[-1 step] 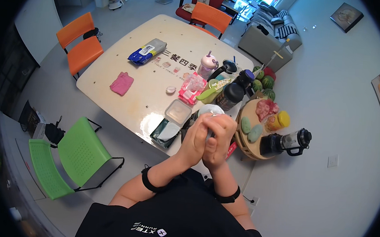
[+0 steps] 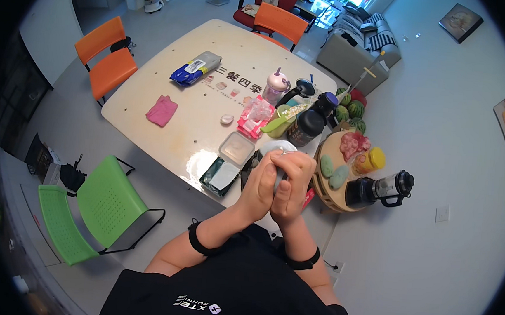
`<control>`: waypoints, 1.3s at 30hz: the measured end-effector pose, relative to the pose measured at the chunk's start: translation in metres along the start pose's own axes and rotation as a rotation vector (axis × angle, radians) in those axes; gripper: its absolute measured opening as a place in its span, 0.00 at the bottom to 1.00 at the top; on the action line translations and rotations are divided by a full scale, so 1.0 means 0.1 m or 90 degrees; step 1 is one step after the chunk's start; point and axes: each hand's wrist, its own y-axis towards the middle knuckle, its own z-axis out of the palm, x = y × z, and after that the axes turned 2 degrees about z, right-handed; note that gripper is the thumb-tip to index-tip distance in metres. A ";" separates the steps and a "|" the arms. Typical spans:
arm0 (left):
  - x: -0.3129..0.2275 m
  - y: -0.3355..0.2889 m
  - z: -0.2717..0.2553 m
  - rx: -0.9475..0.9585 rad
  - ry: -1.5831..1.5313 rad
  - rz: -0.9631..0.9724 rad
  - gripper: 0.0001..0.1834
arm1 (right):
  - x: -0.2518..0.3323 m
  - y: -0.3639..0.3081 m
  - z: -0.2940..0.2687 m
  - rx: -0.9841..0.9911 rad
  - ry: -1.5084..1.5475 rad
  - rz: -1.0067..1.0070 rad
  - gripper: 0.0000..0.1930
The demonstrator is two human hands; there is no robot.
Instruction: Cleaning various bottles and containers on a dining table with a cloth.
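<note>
My left hand (image 2: pixel 257 188) and my right hand (image 2: pixel 293 184) are pressed together above the table's near right corner, fingers curled over each other. Between the palms a small greyish thing (image 2: pixel 278 178) shows, mostly hidden, so I cannot make out its kind. Just beyond the fingers part of a white round item (image 2: pixel 279 145) is visible. Left of my hands lie a dark green tissue pack (image 2: pixel 215 184) with a white sheet on top and a clear plastic container (image 2: pixel 237 149).
The table (image 2: pixel 146 86) also bears a pink cloth (image 2: pixel 162 111), a wipes pack (image 2: pixel 195 69), a pink tissue pack (image 2: pixel 255 119), a pink cup (image 2: pixel 276 87) and a black bottle (image 2: pixel 307 126). A blender (image 2: pixel 379 188) stands on a round side table. A green chair (image 2: pixel 109 200) is at left.
My thumbs have shifted slightly where the hands meet. The white sheet on the dark green tissue pack lies a little differently. Everything else looks the same.
</note>
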 end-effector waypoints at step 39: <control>0.02 0.18 -0.18 -0.128 -0.529 -0.413 0.32 | -0.23 0.19 -0.59 -0.326 0.319 0.513 0.15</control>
